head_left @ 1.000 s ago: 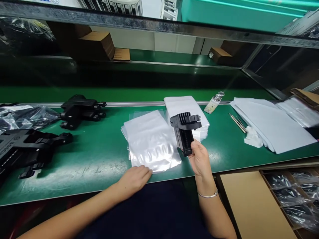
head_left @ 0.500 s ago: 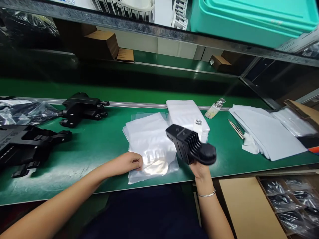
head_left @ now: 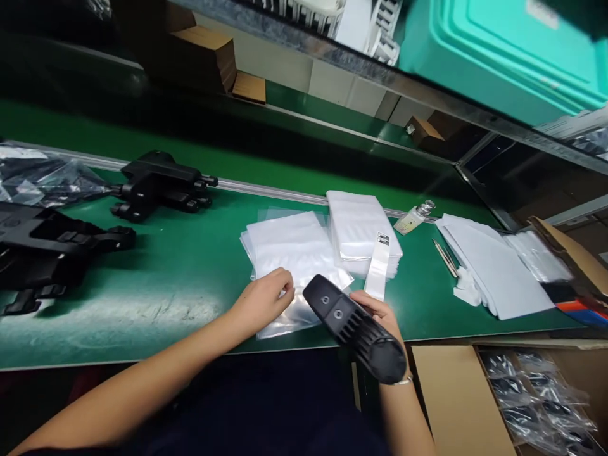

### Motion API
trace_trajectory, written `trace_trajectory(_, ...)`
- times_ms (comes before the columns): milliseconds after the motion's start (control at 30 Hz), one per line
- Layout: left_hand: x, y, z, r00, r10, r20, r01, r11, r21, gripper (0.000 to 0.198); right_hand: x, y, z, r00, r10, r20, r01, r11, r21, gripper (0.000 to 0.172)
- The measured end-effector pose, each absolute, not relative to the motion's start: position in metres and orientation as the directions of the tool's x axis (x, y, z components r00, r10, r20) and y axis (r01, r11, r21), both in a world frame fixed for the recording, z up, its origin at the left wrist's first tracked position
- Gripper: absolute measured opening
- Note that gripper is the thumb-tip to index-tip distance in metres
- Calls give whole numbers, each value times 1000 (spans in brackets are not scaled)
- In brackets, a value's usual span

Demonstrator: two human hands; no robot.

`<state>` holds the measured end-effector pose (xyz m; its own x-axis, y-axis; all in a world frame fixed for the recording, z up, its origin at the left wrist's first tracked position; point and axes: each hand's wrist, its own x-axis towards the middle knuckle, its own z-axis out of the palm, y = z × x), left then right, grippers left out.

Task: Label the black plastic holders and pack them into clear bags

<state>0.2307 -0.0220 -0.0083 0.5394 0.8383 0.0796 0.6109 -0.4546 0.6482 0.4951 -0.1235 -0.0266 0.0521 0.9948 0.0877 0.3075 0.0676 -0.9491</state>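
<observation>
My right hand grips a black ribbed plastic part, which has two round screw holes or screws on its flat end and a rounded other end. It hides part of that hand. My left hand has curled fingers over the loose clear plastic bags; whether something is pinched in them I cannot make out. A white label strip with black printed marks hangs over the front of a thick stack of bags, its lower end by my right fingers.
Black plastic assemblies lie on the left of the green bench. A small bottle, pens and white sheets are on the right. Below stands an open carton with bagged parts. A shelf with a teal bin crosses above.
My right hand has lowered and tilted the black part toward me, showing more of the label strip. My left hand has moved right and up over the bags. The view has shifted and tilted.
</observation>
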Motion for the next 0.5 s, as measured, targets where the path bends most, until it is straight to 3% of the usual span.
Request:
trace_trajectory(100,232,-26,-1,446,875,188,530,-427,732,14,499,-131,-20,-47,998,40,318,53,-946,47)
trace_trajectory(200,233,-35,0,525,796,302,457,-562,689,16,493,-138,-19,44,998,36,477,11,-879,37)
trace_trajectory(367,234,-48,-6,688,655,314,463,-728,506,20,480,-147,-32,310,920,242,620,-3,-784,39)
trace_trajectory(500,238,-47,11,632,664,400,378,-715,588,17,483,-143,-51,332,878,344,567,105,-817,40)
